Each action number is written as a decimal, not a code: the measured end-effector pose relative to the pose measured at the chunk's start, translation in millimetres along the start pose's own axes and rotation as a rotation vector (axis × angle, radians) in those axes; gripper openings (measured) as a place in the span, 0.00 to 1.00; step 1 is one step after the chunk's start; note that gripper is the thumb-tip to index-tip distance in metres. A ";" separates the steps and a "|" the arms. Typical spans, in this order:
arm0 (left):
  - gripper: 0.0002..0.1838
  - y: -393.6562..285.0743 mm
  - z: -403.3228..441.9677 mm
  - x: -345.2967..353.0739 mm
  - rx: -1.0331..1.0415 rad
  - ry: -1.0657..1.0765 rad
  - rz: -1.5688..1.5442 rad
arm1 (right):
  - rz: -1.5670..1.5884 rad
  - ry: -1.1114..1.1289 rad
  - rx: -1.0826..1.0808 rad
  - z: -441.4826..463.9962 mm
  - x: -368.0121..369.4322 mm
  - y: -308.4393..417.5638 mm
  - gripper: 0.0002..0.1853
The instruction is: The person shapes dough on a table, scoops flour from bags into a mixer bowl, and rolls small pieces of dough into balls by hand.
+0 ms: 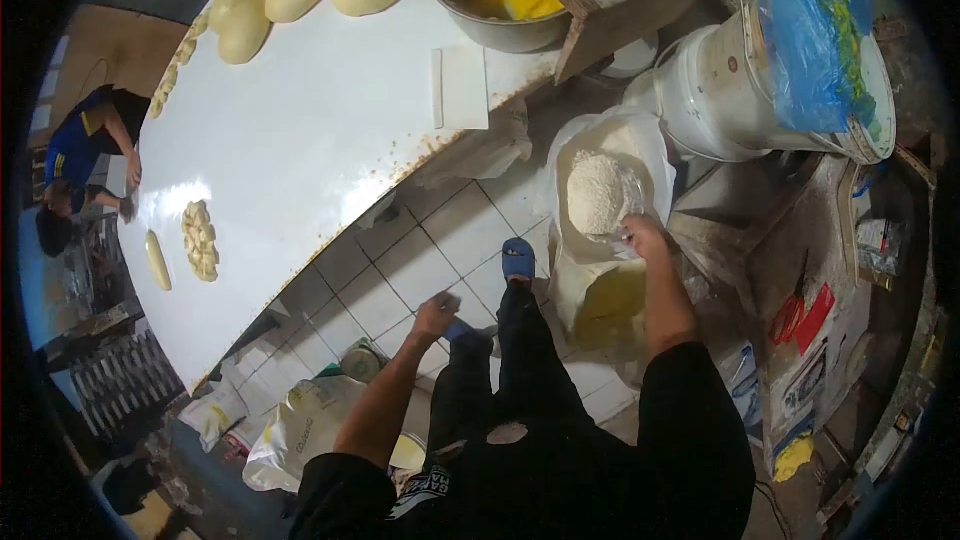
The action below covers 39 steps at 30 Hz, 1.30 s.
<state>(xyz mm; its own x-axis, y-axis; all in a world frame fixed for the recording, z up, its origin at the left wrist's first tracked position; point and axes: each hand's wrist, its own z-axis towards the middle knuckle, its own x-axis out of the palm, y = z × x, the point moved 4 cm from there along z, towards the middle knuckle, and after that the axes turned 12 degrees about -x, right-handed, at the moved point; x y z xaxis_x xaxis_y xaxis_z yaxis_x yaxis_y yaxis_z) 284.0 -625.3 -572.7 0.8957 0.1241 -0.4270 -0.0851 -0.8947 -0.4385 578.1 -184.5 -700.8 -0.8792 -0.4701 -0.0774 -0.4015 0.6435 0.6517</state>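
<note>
A right hand point(648, 237) closes its fingers around the edge of a clear, rounded container point(631, 192) heaped with whitish powder point(596, 190) at the mouth of an open white sack point(568, 128). Left of the sack, the left hand point(435, 318) hangs, fingers half curled; whether they grip anything cannot be told.

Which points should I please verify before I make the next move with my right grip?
1. Right grip closed on the edge of the container: ok.
2. Firmness of that hold: cannot tell from this view.
3. Pale powder levelled: not ok; it is heaped, so it might spill if tilted.
4. White sack open at the top: ok.
5. Left grip apart from the sack: ok.
6. Blue sandal on the tiled floor: ok.
</note>
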 end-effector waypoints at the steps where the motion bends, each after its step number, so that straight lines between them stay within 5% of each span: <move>1: 0.20 21.2 -9.9 -5.5 -0.074 0.020 -0.036 | -0.006 0.007 -0.010 -10.3 0.8 8.5 0.07; 9: 0.19 126.5 -135.1 -40.0 -0.352 -0.145 -0.372 | 0.000 0.110 -0.178 -71.8 30.3 81.3 0.13; 12: 0.23 177.9 -182.8 -40.1 -0.435 -0.265 -0.336 | 0.152 0.438 -0.243 -106.1 63.5 103.4 0.17; 20: 0.34 239.4 -347.6 -71.1 -0.352 -1.073 -0.283 | -0.495 0.628 -0.333 -291.2 333.6 155.8 0.19; 23: 0.42 291.5 -429.7 -101.9 -0.422 -1.328 -0.160 | -0.647 0.938 -0.279 -385.2 444.8 121.1 0.18; 26: 0.46 366.0 -496.5 -122.7 -0.461 -1.439 -0.149 | -0.802 1.115 -0.323 -512.8 548.0 70.5 0.19; 29: 0.50 461.0 -552.1 -144.2 -0.639 -1.226 0.017 | -0.867 1.302 -0.363 -622.5 645.5 -3.2 0.22; 32: 0.38 538.6 -569.2 -144.2 -0.644 -1.112 0.215 | -0.863 1.482 -0.342 -731.5 721.5 -77.9 0.21; 34: 0.18 589.6 -567.7 -146.5 -0.656 -0.991 0.353 | -0.838 1.577 -0.303 -791.7 762.8 -127.9 0.19; 37: 0.04 624.6 -581.3 -144.8 -0.787 -0.836 0.185 | -0.926 1.625 -0.366 -844.7 810.3 -202.7 0.21; 39: 0.03 623.1 -602.8 -136.7 -0.782 -0.986 0.200 | -0.928 1.724 -0.611 -834.4 852.1 -256.5 0.26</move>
<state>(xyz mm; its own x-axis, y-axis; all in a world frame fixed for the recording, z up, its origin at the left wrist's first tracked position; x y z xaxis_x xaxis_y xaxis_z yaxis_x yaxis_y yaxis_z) 371.6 -1458.4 -310.8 0.1662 -0.0775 -0.9830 0.3993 -0.9062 0.1390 145.9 -1254.2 -304.4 0.7409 -0.6689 -0.0610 -0.0495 -0.1449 0.9882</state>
